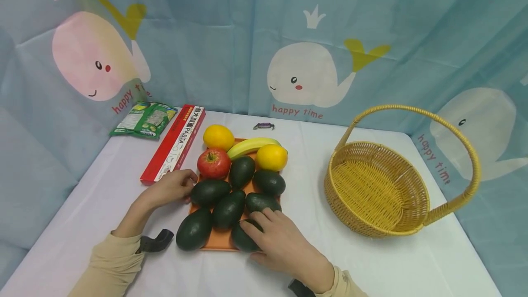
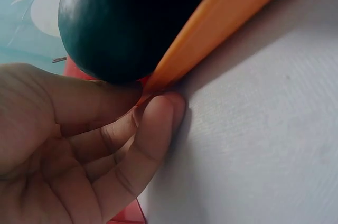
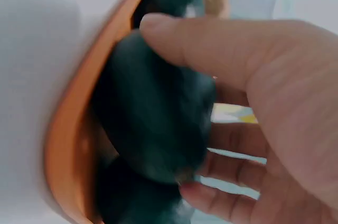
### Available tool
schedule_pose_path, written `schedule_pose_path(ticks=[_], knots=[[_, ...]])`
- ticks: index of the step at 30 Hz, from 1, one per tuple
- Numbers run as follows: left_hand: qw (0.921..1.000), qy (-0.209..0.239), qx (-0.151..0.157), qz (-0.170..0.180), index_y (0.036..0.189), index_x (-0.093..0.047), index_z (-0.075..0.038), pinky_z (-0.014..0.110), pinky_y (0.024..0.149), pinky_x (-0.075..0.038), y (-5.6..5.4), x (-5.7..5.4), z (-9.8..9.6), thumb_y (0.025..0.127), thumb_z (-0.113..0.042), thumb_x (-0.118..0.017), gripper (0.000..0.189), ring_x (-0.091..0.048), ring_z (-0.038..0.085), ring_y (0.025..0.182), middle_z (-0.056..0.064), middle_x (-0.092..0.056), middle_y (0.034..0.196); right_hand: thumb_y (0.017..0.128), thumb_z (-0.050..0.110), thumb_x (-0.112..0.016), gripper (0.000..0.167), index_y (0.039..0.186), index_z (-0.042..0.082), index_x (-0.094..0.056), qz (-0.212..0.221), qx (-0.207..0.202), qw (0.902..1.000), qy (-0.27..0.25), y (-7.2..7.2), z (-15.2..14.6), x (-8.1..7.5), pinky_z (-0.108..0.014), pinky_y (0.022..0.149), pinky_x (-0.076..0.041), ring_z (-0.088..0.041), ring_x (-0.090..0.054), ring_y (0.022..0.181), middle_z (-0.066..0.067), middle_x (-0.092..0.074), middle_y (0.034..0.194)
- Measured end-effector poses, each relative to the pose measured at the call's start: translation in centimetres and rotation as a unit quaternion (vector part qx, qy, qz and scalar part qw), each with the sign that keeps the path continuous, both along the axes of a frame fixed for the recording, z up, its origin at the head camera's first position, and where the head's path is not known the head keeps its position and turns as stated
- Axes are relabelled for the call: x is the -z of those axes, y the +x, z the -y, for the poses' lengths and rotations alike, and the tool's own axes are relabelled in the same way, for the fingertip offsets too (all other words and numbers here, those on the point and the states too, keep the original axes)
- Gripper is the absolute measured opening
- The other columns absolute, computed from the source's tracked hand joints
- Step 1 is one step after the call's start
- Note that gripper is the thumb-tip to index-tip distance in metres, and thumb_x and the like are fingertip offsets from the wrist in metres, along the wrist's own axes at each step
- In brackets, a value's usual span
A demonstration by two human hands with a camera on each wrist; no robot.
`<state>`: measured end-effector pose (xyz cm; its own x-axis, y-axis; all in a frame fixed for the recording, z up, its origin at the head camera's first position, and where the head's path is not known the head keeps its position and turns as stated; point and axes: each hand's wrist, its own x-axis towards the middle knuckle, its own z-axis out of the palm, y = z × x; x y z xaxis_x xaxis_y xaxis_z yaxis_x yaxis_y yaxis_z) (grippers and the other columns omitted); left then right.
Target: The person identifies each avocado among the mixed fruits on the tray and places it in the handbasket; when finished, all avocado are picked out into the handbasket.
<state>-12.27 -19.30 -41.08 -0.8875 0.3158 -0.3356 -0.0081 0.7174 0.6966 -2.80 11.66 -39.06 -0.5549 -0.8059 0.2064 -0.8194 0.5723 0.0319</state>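
Observation:
An orange tray (image 1: pixel 220 243) holds several dark green avocados, a red pomegranate (image 1: pixel 213 163), yellow round fruits (image 1: pixel 271 157) and a banana (image 1: pixel 251 146). At its left side my left hand (image 1: pixel 171 188) pinches the tray's rim between thumb and fingers, just beside an avocado (image 2: pixel 121 23), as the left wrist view shows. My right hand (image 1: pixel 282 242) is over the near right corner. Its thumb and curled fingers grip an avocado (image 3: pixel 153 108) there, partly covered by the hand in the head view. Another avocado (image 3: pixel 127 195) lies against that one inside the tray.
To the right stands a yellow woven basket (image 1: pixel 371 187) with a tall arched handle (image 1: pixel 449 127). A red pasta box (image 1: pixel 175 145) and a green snack bag (image 1: pixel 146 119) lie at the back left. One purple-wrapped candy (image 1: pixel 264 125) sits behind the tray, before a blue curtain (image 1: pixel 222 58).

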Motion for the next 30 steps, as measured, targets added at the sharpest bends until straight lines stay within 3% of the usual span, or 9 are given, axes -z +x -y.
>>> schedule_pose_path(ticks=[4, 6, 11, 14, 17, 20, 22, 26, 30], knots=[[1.0, 0.002, 0.0, 0.001, 0.115, -0.057, 0.002, 0.03, 0.067, -0.049, 0.1, 0.0, 0.0, 0.09, -0.01, -0.059, 0.028, -0.057, 0.016, 0.064, 0.004, -0.062, 0.072, 0.064, 0.045, -0.087, 0.065, 0.117, 0.021, -0.061, -0.029, 0.008, 0.9995, -0.013, 0.2, 0.5, 0.5, -0.026, 0.072, -0.046, -0.015, -0.055, 0.092, 0.002, -0.064, 0.107], [1.0, 0.004, -0.001, 0.0, 0.114, -0.057, 0.002, 0.03, 0.066, -0.048, 0.3, -0.1, 0.0, 0.089, -0.01, -0.059, 0.028, -0.056, 0.016, 0.064, 0.004, -0.062, 0.072, 0.065, 0.045, -0.086, 0.062, 0.117, 0.021, -0.061, -0.019, 0.003, 0.9994, -0.028, 0.0, 0.4, 0.3, -0.026, 0.074, -0.046, -0.014, -0.055, 0.092, 0.002, -0.063, 0.105], [1.0, 0.002, 0.0, -0.003, 0.114, -0.057, 0.003, 0.029, 0.066, -0.048, 0.4, -0.1, -0.1, 0.089, -0.008, -0.059, 0.028, -0.056, 0.015, 0.064, 0.005, -0.062, 0.072, 0.071, 0.044, -0.08, 0.061, 0.123, 0.019, -0.06, 0.036, 0.019, 0.9896, -0.138, -0.9, -2.1, -2.4, -0.028, 0.083, -0.049, -0.012, -0.057, 0.1, 0.004, -0.064, 0.113], [1.0, -0.001, 0.003, -0.003, 0.114, -0.056, 0.002, 0.029, 0.068, -0.048, 0.1, -0.2, -0.2, 0.089, -0.008, -0.058, 0.028, -0.057, 0.016, 0.065, 0.004, -0.062, 0.073, 0.072, 0.034, -0.081, 0.062, 0.126, 0.013, -0.058, 0.029, 0.097, 0.9672, -0.233, -2.1, -5.3, -4.7, -0.033, 0.085, -0.048, -0.015, -0.057, 0.101, -0.001, -0.065, 0.115], [1.0, -0.003, 0.003, -0.003, 0.114, -0.057, 0.001, 0.03, 0.069, -0.049, 0.0, -0.2, -0.1, 0.088, -0.008, -0.058, 0.027, -0.057, 0.016, 0.065, 0.004, -0.062, 0.073, 0.073, 0.024, -0.082, 0.061, 0.126, 0.007, -0.058, 0.003, 0.234, 0.9263, -0.295, -3.4, -9.0, -6.3, -0.039, 0.081, -0.044, -0.023, -0.056, 0.098, -0.01, -0.065, 0.11], [1.0, -0.004, 0.004, -0.002, 0.114, -0.057, 0.001, 0.03, 0.069, -0.048, 0.0, -0.1, -0.1, 0.088, -0.008, -0.058, 0.028, -0.057, 0.017, 0.065, 0.004, -0.062, 0.073, 0.076, 0.023, -0.079, 0.059, 0.127, 0.004, -0.056, -0.003, 0.373, 0.8778, -0.301, -4.3, -12.2, -6.9, -0.046, 0.082, -0.042, -0.033, -0.055, 0.1, -0.018, -0.063, 0.11], [1.0, -0.006, 0.003, 0.002, 0.115, -0.056, 0.001, 0.03, 0.069, -0.049, 0.0, 0.0, 0.0, 0.088, -0.009, -0.058, 0.028, -0.057, 0.017, 0.065, 0.004, -0.062, 0.073, 0.08, 0.027, -0.076, 0.061, 0.131, 0.004, -0.053, 0.019, 0.441, 0.8545, -0.274, -4.8, -13.9, -7.0, -0.052, 0.084, -0.043, -0.039, -0.055, 0.105, -0.023, -0.063, 0.115], [1.0, -0.008, 0.003, 0.003, 0.115, -0.056, 0.001, 0.03, 0.07, -0.049, 0.0, -0.1, 0.1, 0.088, -0.009, -0.058, 0.029, -0.057, 0.017, 0.065, 0.004, -0.062, 0.073, 0.084, 0.035, -0.07, 0.07, 0.14, 0.002, -0.045, 0.107, 0.511, 0.835, -0.174, -5.5, -15.9, -6.4, -0.056, 0.077, -0.048, -0.048, -0.057, 0.107, -0.031, -0.06, 0.122], [1.0, -0.006, 0.005, -0.001, 0.115, -0.056, 0.001, 0.03, 0.07, -0.049, -0.2, -0.2, -0.1, 0.089, -0.009, -0.058, 0.028, -0.057, 0.017, 0.066, 0.004, -0.062, 0.073, 0.083, 0.037, -0.069, 0.074, 0.14, -0.002, -0.043, 0.185, 0.506, 0.8384, -0.084, -6.2, -16.9, -5.5, -0.055, 0.072, -0.05, -0.051, -0.06, 0.103, -0.034, -0.059, 0.122]])
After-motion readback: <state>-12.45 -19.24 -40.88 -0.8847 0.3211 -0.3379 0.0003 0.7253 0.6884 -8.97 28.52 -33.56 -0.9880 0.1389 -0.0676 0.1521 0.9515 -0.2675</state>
